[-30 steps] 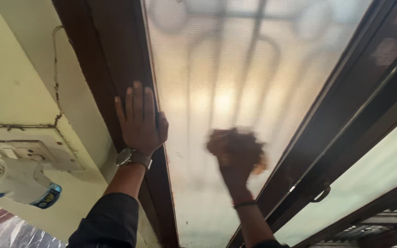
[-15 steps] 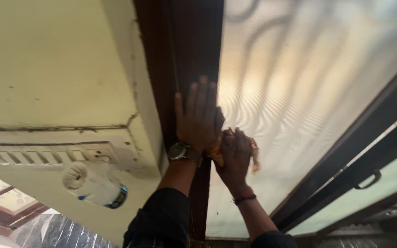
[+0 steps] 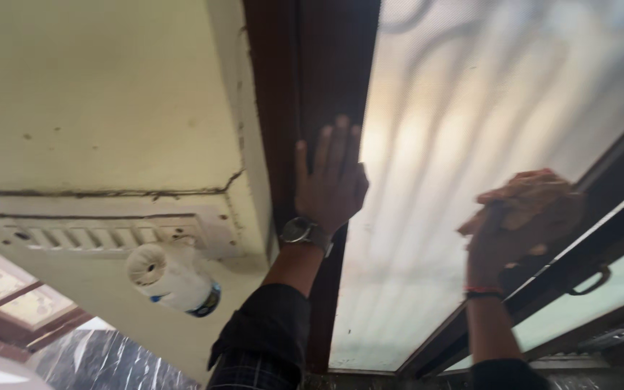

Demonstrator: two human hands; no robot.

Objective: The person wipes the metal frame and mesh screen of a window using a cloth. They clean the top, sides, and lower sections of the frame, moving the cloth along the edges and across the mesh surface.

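Observation:
My left hand (image 3: 331, 180) lies flat with fingers spread on the dark brown window frame (image 3: 305, 87), at the left edge of the frosted glass pane (image 3: 464, 108). A wristwatch (image 3: 303, 231) sits on that wrist. My right hand (image 3: 503, 235) is closed on a crumpled orange-brown cloth (image 3: 532, 193) and presses it against the pane's right side, close to the dark right frame bar (image 3: 615, 180). Both forearms reach up from the bottom of the view in dark sleeves.
A pale yellow wall (image 3: 95, 94) with a white switch panel (image 3: 102, 231) is on the left; a white plug-in device (image 3: 173, 278) hangs from it. A metal handle (image 3: 590, 282) sits on the sliding frame at right. Plastic sheeting (image 3: 110, 361) shows at bottom left.
My right hand with the cloth swept from mid-pane to the left frame beside my left hand, then across to the pane's right edge. The view shifted; my left hand stayed on the frame.

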